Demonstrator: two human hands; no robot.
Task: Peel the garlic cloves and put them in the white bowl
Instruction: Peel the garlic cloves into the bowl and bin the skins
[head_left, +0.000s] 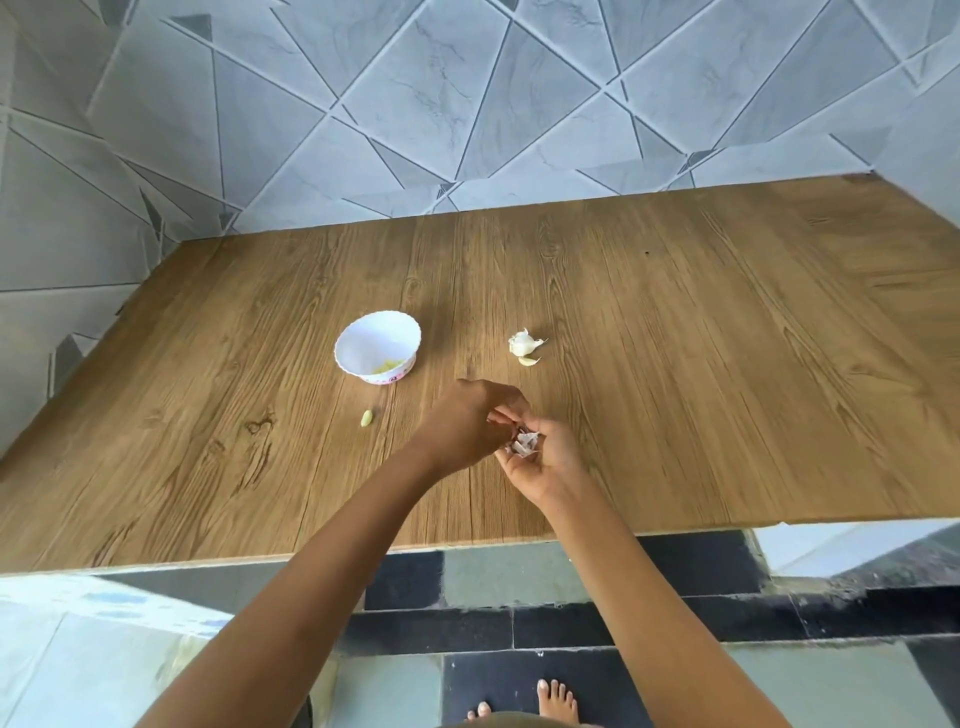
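A white scalloped bowl (377, 346) stands on the wooden table (675, 364), with pale peeled garlic in its bottom. One peeled clove (367, 418) lies loose on the wood in front of the bowl. To the bowl's right lies part of a garlic bulb (524, 343) with a separate clove (528, 361) beside it. Over the table's front middle, my right hand (548, 462) cups a clove with papery white skin (523, 443). My left hand (467, 423) reaches across and pinches at that skin with its fingertips.
The table meets a grey tiled wall (467, 104) at the back and left. Its front edge (467, 543) runs just below my forearms. Dark and green floor tiles and bare feet (556, 699) show beneath.
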